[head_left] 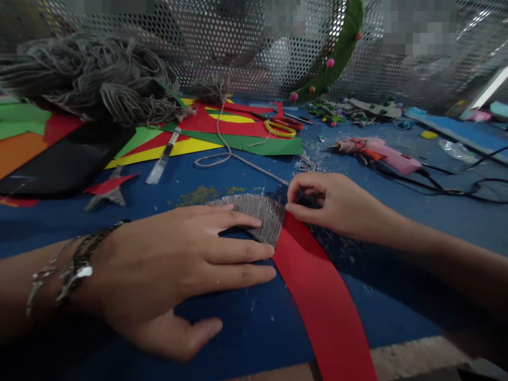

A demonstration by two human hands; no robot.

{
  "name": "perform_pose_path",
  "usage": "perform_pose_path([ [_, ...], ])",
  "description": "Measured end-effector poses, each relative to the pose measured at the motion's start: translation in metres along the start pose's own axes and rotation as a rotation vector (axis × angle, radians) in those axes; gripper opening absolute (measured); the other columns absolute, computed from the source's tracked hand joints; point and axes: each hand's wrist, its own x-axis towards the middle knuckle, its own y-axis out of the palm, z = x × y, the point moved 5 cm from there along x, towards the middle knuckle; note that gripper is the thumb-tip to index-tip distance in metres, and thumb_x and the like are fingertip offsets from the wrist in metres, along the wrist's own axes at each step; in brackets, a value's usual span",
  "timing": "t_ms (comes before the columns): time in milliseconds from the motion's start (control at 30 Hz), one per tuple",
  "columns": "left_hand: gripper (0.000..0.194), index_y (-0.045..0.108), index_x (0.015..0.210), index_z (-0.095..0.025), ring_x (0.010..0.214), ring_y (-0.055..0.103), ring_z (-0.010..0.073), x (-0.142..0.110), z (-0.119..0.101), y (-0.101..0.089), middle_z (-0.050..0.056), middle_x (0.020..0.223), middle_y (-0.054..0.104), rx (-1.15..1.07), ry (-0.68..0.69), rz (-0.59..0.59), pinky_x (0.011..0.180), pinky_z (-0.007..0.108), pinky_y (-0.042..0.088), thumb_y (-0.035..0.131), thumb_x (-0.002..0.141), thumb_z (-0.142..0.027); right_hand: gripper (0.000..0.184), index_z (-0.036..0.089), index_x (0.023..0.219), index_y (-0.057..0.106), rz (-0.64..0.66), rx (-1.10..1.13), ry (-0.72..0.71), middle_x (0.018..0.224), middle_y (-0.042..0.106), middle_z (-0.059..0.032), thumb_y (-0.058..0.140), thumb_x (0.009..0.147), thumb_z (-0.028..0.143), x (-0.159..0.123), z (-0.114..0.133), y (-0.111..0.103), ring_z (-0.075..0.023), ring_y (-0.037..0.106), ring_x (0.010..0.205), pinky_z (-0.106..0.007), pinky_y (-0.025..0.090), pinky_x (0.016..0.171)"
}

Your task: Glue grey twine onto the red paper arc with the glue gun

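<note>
Beneath the fingertips of our left hand (170, 264) lies the grey yarn wrapping (270, 217), which covers the far part of a curved red strip (321, 286). We hold that hand palm down, fingers slightly apart, its thumb spread away over the blue worktop (246, 323); bracelets (77, 264) circle its wrist. At the wrapping's right edge, our right hand (323, 203) has thumb and forefinger together, clamped on the grey strand (257, 168), which leads off beyond it to the left in a loose loop. From just below the right hand, the bare red strip curves toward us and past the worktop's near edge. Beyond our left hand we see a red and grey star shape (115, 196), a clear tube (163, 156), a flat black object (71, 159) and a big heap of grey yarn (107, 79). Beyond our right hand are yellow-handled scissors (280, 128), and to its right a pink glue gun (391, 153) with a black cable (448, 190). Farther off stands a perforated metal screen (238, 37).
</note>
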Motion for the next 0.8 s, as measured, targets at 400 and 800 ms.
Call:
perform_pose_path([
  [400,0.062,0.048,0.126,-0.023,0.124,0.045,0.0276,-0.0023,0.0001,0.0012,-0.003,0.130,0.056,-0.014,-0.013,-0.010,0.111,0.042,0.028,0.052,0.065,-0.022,0.014,0.019,0.067,0.056,0.013,0.019,0.008,0.066,0.061,0.0015,0.057,0.075,0.030,0.0011,0.0009,-0.0015,-0.0091,0.051,0.059,-0.022,0.038,0.059],
  [800,0.062,0.049,0.127,-0.023,0.124,0.045,0.0293,-0.0004,-0.0007,-0.0008,-0.001,0.131,0.056,-0.014,-0.012,0.021,0.110,0.045,0.031,0.054,0.065,-0.022,0.010,0.019,0.069,0.055,0.046,0.001,0.012,0.067,0.060,0.0021,0.058,0.074,0.026,0.0024,0.0023,-0.0007,-0.0093,0.050,0.061,-0.023,0.036,0.060],
])
